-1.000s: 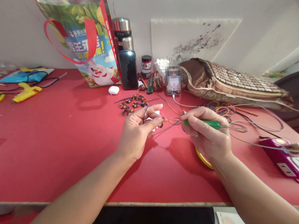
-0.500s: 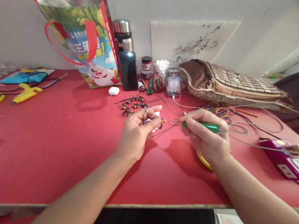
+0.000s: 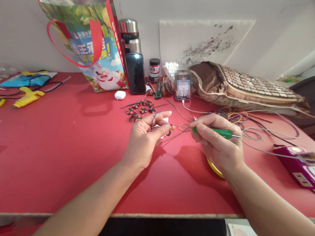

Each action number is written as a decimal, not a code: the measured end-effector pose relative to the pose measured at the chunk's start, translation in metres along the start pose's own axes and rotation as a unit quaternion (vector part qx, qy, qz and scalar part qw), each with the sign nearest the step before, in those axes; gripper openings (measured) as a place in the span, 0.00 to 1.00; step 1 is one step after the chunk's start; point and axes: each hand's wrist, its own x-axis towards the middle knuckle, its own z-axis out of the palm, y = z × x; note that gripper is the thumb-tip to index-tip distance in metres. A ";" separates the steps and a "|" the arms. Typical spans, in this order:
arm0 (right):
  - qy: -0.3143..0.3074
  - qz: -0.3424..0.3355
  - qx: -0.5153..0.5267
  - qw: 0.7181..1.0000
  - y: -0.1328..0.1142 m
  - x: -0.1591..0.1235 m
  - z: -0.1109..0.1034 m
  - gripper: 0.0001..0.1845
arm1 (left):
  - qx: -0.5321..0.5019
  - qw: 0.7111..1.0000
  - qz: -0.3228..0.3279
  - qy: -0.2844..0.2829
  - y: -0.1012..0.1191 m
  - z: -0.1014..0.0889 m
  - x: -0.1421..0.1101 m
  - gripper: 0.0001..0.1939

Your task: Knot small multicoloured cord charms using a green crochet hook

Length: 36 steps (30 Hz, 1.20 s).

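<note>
The left hand (image 3: 144, 141) has its fingers pinched tight on thin cord (image 3: 169, 133) above the red surface (image 3: 83, 163), and the right hand's (image 3: 220, 143) fingers wrap around a green tool (image 3: 222, 133), maybe to steady its thin tip.

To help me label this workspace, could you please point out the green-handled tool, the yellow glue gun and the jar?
Green-handled tool (image 3: 222, 133), head view: exposed handle.
Yellow glue gun (image 3: 28, 98), head view: body.
Jar (image 3: 154, 70), head view: label.

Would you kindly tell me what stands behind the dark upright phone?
A steel flask: its upper part shows above the phone. The phone covers its lower part, so its base cannot be seen.
</note>
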 end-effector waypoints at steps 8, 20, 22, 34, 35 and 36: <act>-0.004 -0.010 -0.035 0.999 0.003 -0.003 -0.003 0.03 | 0.007 1.000 -0.007 0.003 0.001 0.001 0.000 0.17; -0.008 -0.007 -0.043 0.999 0.004 -0.003 0.000 0.04 | 0.050 0.997 0.046 0.023 -0.001 0.002 -0.002 0.18; -0.014 -0.003 -0.050 0.999 0.004 -0.003 0.001 0.05 | 0.064 0.996 0.058 0.023 -0.001 0.002 -0.002 0.19; -0.055 0.008 0.000 0.998 0.010 -0.004 0.008 0.04 | 0.047 0.998 0.047 -0.014 -0.002 0.002 0.000 0.34; -0.050 0.007 -0.001 0.999 0.010 -0.004 0.009 0.04 | 0.045 0.998 0.045 -0.013 -0.002 0.002 0.000 0.36; -0.044 0.011 0.002 0.999 0.010 -0.003 0.010 0.05 | 0.040 0.998 0.043 -0.011 -0.002 0.002 0.000 0.38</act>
